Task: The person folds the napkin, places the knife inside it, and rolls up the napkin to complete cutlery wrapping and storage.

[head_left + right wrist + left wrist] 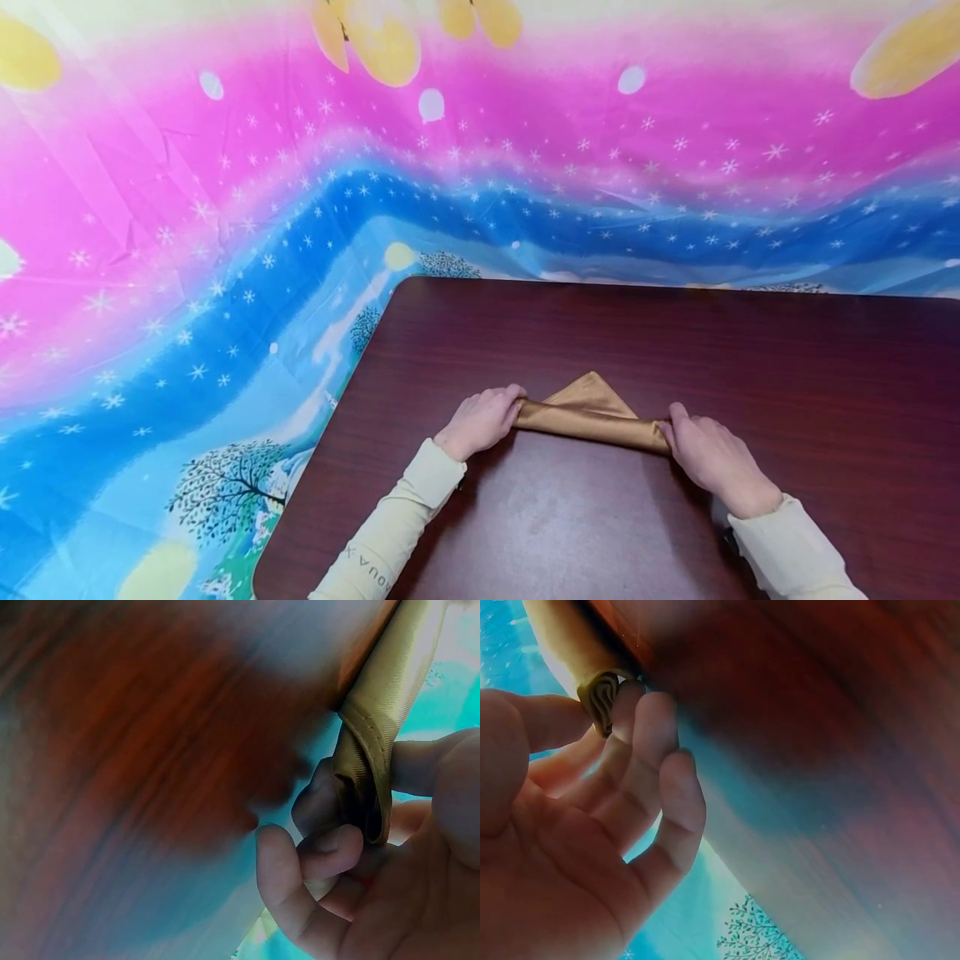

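Observation:
A golden-brown satin cloth lies on the table, its near part rolled into a tube and a flat triangular corner pointing to the far side. My left hand pinches the tube's left end between thumb and fingers. In the left wrist view, the end of the rolled cloth shows several spiral layers. At the other end, my right hand grips the roll with thumb and fingers. The right wrist view shows that end of the cloth with a stitched hem and a looser, hollow opening.
The dark reddish wooden table has a rounded far-left corner and reflects light near its front. Behind and to the left hangs a pink and blue patterned fabric backdrop with snowflakes and trees.

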Demonstrator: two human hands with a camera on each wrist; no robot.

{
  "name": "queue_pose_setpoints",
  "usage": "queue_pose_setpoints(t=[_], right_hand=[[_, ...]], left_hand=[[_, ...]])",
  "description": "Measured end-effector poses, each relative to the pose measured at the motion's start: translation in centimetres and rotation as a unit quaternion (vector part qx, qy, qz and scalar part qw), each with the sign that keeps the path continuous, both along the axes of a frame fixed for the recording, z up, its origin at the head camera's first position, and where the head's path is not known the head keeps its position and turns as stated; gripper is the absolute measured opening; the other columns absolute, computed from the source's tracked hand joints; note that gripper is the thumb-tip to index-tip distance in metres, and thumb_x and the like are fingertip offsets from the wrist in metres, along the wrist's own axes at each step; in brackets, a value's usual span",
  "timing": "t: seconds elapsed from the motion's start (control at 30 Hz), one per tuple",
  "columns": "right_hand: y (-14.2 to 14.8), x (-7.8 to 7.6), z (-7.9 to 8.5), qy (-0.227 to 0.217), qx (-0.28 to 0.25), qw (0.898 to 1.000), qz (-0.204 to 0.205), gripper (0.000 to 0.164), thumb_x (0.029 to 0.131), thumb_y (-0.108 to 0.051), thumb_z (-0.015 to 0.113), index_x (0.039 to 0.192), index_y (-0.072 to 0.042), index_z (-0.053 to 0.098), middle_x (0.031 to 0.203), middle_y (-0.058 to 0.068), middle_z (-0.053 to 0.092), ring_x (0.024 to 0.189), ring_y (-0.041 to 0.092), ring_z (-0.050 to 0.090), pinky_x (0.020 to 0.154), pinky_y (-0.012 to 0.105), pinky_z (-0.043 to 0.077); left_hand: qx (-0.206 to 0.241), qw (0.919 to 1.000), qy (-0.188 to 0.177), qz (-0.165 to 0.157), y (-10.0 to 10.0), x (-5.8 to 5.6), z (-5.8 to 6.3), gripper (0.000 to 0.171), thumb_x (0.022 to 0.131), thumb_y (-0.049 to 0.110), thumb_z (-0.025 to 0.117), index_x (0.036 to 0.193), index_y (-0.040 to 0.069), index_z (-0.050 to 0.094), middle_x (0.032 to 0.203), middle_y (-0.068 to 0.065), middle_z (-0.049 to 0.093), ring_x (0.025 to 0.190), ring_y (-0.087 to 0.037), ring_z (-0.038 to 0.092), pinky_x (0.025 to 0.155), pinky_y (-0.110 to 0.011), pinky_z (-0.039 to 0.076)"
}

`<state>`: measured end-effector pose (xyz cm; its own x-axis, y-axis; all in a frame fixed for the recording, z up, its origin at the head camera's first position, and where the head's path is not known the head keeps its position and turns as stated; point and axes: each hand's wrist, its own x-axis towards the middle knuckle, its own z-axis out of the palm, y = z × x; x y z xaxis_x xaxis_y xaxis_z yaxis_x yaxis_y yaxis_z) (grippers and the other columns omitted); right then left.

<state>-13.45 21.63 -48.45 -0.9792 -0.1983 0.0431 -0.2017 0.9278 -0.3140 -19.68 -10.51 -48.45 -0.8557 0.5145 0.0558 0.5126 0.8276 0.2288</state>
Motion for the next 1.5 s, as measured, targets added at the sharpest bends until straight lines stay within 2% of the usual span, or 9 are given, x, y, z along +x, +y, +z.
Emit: queue_pose_setpoints(t=[0.2,0.37,0.57,0.7,0.93,1.13,1.23,1.33,1.5], right_hand=[[0.2,-0.2,0.2,-0.025,-0.003,1.0,-0.004,0.02,0.099,-0.02,0.048,0.086,-0.005,0.043,0.058,0.004,0.047,0.053,0.025,0.052,0.045,0.04,0.037],[0.3,-0.4,0.3,-0.033,-0.006,0.999,-0.008,0.021,0.099,-0.021,0.048,0.087,-0.004,0.043,0.058,0.005,0.049,0.054,0.026,0.053,0.045,0.041,0.037],[0.4,-0.4,0.2,-0.026,-0.007,1.0,-0.015,0.023,0.098,-0.023,0.051,0.089,-0.003,0.045,0.06,0.007,0.052,0.057,0.03,0.056,0.047,0.043,0.04],[0.4,-0.3,0.1,-0.02,-0.012,0.999,-0.022,0.025,0.098,-0.025,0.052,0.09,-0.002,0.046,0.063,0.007,0.055,0.058,0.032,0.057,0.048,0.045,0.041],[0.3,-0.2,0.1,-0.018,-0.014,0.999,-0.023,0.026,0.098,-0.027,0.054,0.09,-0.003,0.046,0.061,0.003,0.05,0.056,0.026,0.055,0.047,0.04,0.039],[0.2,-0.1,0.2,-0.015,-0.015,0.999,-0.039,0.03,0.097,-0.027,0.055,0.086,-0.002,0.042,0.065,0.009,0.052,0.06,0.032,0.056,0.047,0.043,0.04],[0.0,-0.1,0.2,0.002,-0.014,0.998,-0.058,0.033,0.095,-0.028,0.057,0.085,-0.001,0.042,0.071,0.016,0.052,0.065,0.039,0.054,0.048,0.049,0.041],[-0.2,0.0,0.0,0.046,-0.015,0.997,-0.062,0.031,0.092,-0.024,0.062,0.084,-0.001,0.044,0.078,0.021,0.05,0.071,0.042,0.049,0.049,0.052,0.041],[-0.6,0.0,-0.5,0.157,-0.008,0.987,-0.021,0.02,0.082,-0.011,0.069,0.077,-0.006,0.05,0.081,0.015,0.049,0.074,0.037,0.046,0.051,0.047,0.04]], left_hand=[[0.021,0.9996,0.01,-0.014,-0.1,-0.2,-0.1,0.019,0.099,0.019,0.051,0.116,0.019,0.059,0.103,0.002,0.071,0.084,-0.016,0.068,0.064,-0.034,0.053],[0.02,0.999,0.031,-0.025,0.0,0.0,0.0,0.02,0.097,0.015,0.051,0.114,0.022,0.061,0.103,0.005,0.07,0.086,-0.013,0.068,0.064,-0.031,0.053],[0.019,0.998,0.055,-0.023,0.0,0.4,0.3,0.018,0.094,0.018,0.057,0.11,0.021,0.067,0.096,0.002,0.062,0.072,-0.014,0.062,0.058,-0.028,0.05],[0.027,0.9972,0.062,-0.031,-0.1,0.4,0.3,0.018,0.091,0.018,0.062,0.107,0.019,0.071,0.102,0.002,0.058,0.076,-0.01,0.06,0.063,-0.023,0.049],[0.019,0.9959,0.066,-0.059,-0.2,0.2,0.1,0.016,0.088,0.015,0.066,0.102,0.019,0.07,0.103,0.006,0.061,0.077,-0.005,0.059,0.066,-0.02,0.049],[0.011,0.9982,0.043,-0.041,-0.4,0.1,0.3,0.015,0.088,0.02,0.067,0.102,0.021,0.072,0.104,0.01,0.064,0.079,-0.007,0.062,0.067,-0.023,0.051],[0.012,0.9989,0.028,-0.036,-0.5,0.1,0.5,0.016,0.089,0.02,0.066,0.103,0.021,0.073,0.105,0.01,0.064,0.081,-0.008,0.064,0.069,-0.025,0.052],[0.006,0.9992,0.019,-0.035,-0.5,0.2,0.6,0.019,0.089,0.022,0.066,0.106,0.021,0.074,0.106,0.011,0.065,0.085,-0.008,0.065,0.072,-0.026,0.052],[-0.008,0.999,0.019,-0.039,-0.6,0.3,0.6,0.023,0.089,0.025,0.065,0.11,0.022,0.074,0.108,0.011,0.064,0.09,-0.008,0.065,0.074,-0.026,0.053]])
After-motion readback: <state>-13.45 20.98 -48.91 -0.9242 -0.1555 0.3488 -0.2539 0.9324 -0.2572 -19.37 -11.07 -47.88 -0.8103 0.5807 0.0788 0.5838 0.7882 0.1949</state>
